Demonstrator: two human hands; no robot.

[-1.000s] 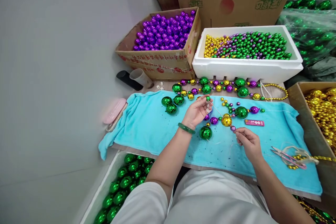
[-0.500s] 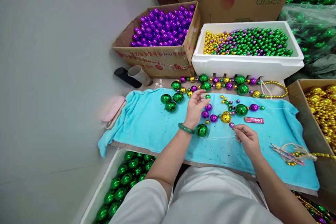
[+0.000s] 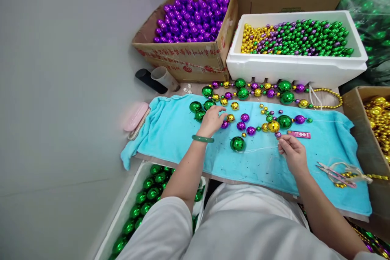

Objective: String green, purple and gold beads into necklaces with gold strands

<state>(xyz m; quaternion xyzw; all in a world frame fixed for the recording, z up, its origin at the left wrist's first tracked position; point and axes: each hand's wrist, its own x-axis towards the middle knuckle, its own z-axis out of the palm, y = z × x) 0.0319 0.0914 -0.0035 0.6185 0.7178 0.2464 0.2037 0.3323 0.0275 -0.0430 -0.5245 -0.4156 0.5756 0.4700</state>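
My left hand (image 3: 214, 121) hovers over the blue towel (image 3: 189, 150), its fingers apart and nothing seen in them. Close to its fingertips lie a gold bead (image 3: 230, 118) and a purple bead (image 3: 224, 124); large green beads (image 3: 195, 107) sit just behind it. My right hand (image 3: 293, 151) pinches the end of a bead string beside a small purple bead (image 3: 278, 134). Along that string are a gold bead (image 3: 273, 126), a large green bead (image 3: 284, 122) and a purple bead (image 3: 300, 119). Loose purple beads (image 3: 241, 126) and another large green bead (image 3: 237, 144) lie between my hands.
A finished-looking bead necklace (image 3: 286, 97) stretches along the back. Behind it stand a carton of purple beads (image 3: 189, 63) and a white foam box (image 3: 295, 67) of small beads. Scissors (image 3: 336, 175) and a pink lighter-like piece (image 3: 299, 134) lie at right. A cup (image 3: 164, 78) stands back left.
My left hand has let go of the thread and moved left and down toward the loose beads. My right hand keeps its pinch. The view has shifted slightly.
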